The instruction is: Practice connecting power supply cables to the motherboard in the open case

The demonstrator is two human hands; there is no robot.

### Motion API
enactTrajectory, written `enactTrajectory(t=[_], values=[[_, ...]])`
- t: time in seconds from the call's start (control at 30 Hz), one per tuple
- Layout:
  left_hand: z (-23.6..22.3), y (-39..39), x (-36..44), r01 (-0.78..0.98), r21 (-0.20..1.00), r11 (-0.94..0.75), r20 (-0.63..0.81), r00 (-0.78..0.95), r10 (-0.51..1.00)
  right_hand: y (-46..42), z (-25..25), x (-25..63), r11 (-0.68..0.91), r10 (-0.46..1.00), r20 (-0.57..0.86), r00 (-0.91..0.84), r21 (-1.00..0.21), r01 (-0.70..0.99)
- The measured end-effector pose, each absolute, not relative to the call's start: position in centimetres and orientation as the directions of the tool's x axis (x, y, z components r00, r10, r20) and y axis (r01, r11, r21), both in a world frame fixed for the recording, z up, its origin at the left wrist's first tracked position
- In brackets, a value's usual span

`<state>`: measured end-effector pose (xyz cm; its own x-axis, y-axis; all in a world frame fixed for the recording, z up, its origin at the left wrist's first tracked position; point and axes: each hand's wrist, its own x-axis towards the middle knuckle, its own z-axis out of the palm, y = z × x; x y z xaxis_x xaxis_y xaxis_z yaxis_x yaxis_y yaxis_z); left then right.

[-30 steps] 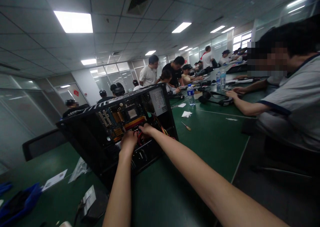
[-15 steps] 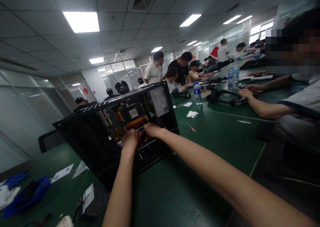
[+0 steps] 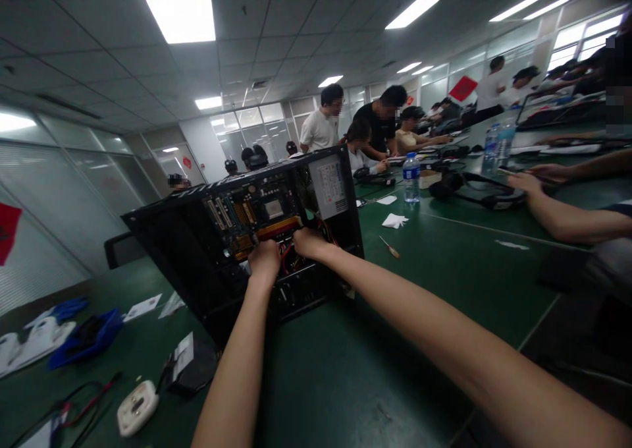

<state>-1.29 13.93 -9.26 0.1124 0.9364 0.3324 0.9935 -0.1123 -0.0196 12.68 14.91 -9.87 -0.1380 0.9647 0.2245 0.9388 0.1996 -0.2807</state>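
nearest, at lower left on the dark green tabletop (image 3: 316,369): an off-white rounded plastic piece (image 3: 132,416), a black boxy block with a white label (image 3: 197,372) just beyond it, thin red and black cables (image 3: 93,398) to their left.

next, the open black metal computer case (image 3: 182,257), upright on the tabletop, open side toward the wearer. both bare hands inside, close together below the gold-slotted circuit board (image 3: 251,221). left hand (image 3: 265,258) curled, fingers bunched; right hand (image 3: 309,242) likewise, just beside the red and yellow wires (image 3: 287,258). fingertips hidden in shadow; cannot tell what, if anything, either one grips. silver-grey labelled power unit (image 3: 328,188) in the case's upper right corner.

left of the case: a blue plastic tray (image 3: 106,336). right: a thin screwdriver with an amber handle (image 3: 394,252), a crumpled white tissue (image 3: 395,221), then a clear blue-capped water bottle (image 3: 411,181).

far off, a person in a white shirt (image 3: 320,130) stands beside one in black.
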Motion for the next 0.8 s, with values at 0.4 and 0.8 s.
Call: enactTrajectory(t=[0.4, 0.8], values=[[-9.5, 12.6, -1.8, 0.923, 0.061, -0.379, 0.391, 0.327, 0.860, 13.4, -10.0, 13.1, 0.420, 0.862, 0.426, -0.275, -0.294, 0.859], [-9.5, 12.6, -1.5, 0.882, 0.130, -0.453, 0.318, 0.395, 0.862, 13.2, -10.1, 13.0, 0.338, 0.927, 0.265, -0.266, -0.278, 0.899]])
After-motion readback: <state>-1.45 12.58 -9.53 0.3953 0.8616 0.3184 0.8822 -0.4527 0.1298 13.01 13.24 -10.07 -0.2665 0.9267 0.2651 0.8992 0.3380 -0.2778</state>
